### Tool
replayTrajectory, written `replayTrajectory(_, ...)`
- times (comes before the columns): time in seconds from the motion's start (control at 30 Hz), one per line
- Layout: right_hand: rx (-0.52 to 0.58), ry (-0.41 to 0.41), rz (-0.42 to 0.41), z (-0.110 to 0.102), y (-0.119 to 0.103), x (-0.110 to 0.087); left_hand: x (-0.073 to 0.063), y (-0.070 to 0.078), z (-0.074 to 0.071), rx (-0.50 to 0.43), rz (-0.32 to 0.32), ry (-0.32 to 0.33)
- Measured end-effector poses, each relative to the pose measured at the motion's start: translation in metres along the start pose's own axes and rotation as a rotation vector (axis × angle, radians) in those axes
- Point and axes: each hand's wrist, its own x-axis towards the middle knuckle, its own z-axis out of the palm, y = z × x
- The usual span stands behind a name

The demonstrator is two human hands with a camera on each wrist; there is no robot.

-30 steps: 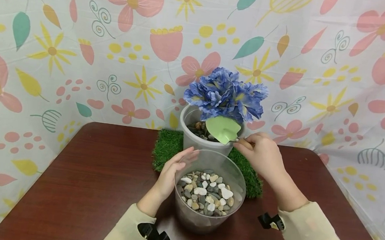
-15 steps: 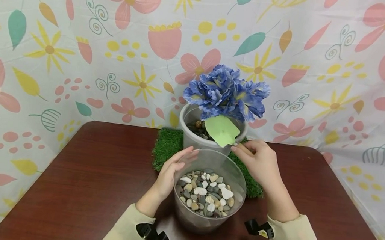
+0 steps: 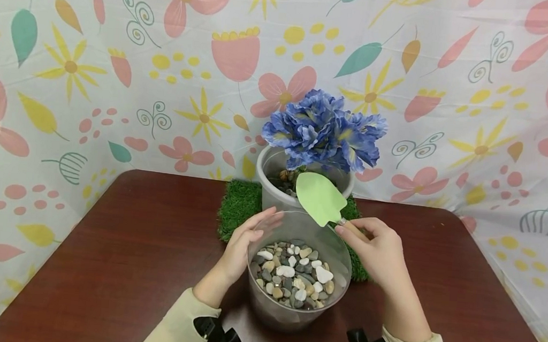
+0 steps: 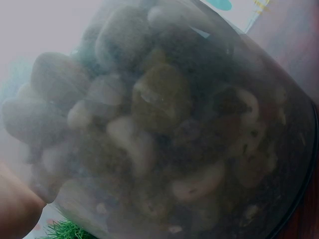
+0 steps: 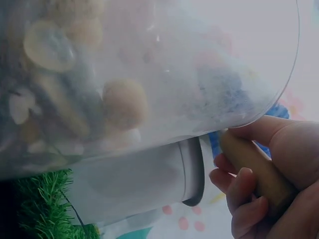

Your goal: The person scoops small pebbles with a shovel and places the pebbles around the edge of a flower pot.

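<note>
A small trowel with a pale green blade (image 3: 320, 199) and a wooden handle (image 5: 256, 174) is gripped by the handle in my right hand (image 3: 375, 249). Its blade hangs above the far rim of a clear plastic bucket (image 3: 286, 318), and no stones show on it. Mixed pebbles (image 3: 290, 274) lie inside the bucket. My left hand (image 3: 241, 246) rests against the bucket's left side with fairly straight fingers. Behind stands a light grey flowerpot (image 3: 278, 199) with blue artificial flowers (image 3: 322, 132) and some stones inside. Through the cloudy wall the left wrist view shows the pebbles dimly.
Under the flowerpot lies a green artificial grass mat (image 3: 238, 206). Everything stands on a dark red-brown table (image 3: 151, 258). A flower-printed cloth (image 3: 189, 78) hangs behind and at the sides.
The trowel in my right hand has come back from over the flowerpot, lower and nearer to the bucket's rim. My left hand and the bucket have stayed in place.
</note>
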Motion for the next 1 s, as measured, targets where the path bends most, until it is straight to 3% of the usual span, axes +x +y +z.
replayTrajectory(0.3, 0.058, 0.057, -0.026, -0.003, 0.002, -0.006, -0.001, 0.001, 0.001, 0.005, 0.011, -0.006)
replayTrajectory(0.57, 0.091, -0.064, -0.083, -0.011, 0.000, -0.012, 0.000, 0.000, 0.000, 0.006, -0.025, -0.004)
replayTrajectory(0.7, 0.063, -0.081, -0.102, -0.015, -0.001, -0.014, 0.000, 0.001, -0.001, 0.019, -0.028, -0.007)
replayTrajectory(0.83, 0.009, -0.055, -0.150, -0.018, -0.002, -0.017, 0.000, 0.001, -0.001, 0.032, -0.026, -0.009)
replayTrajectory(1.0, -0.049, 0.027, -0.288, -0.018, -0.003, -0.020, -0.001, 0.003, 0.001, 0.039, -0.077, 0.023)
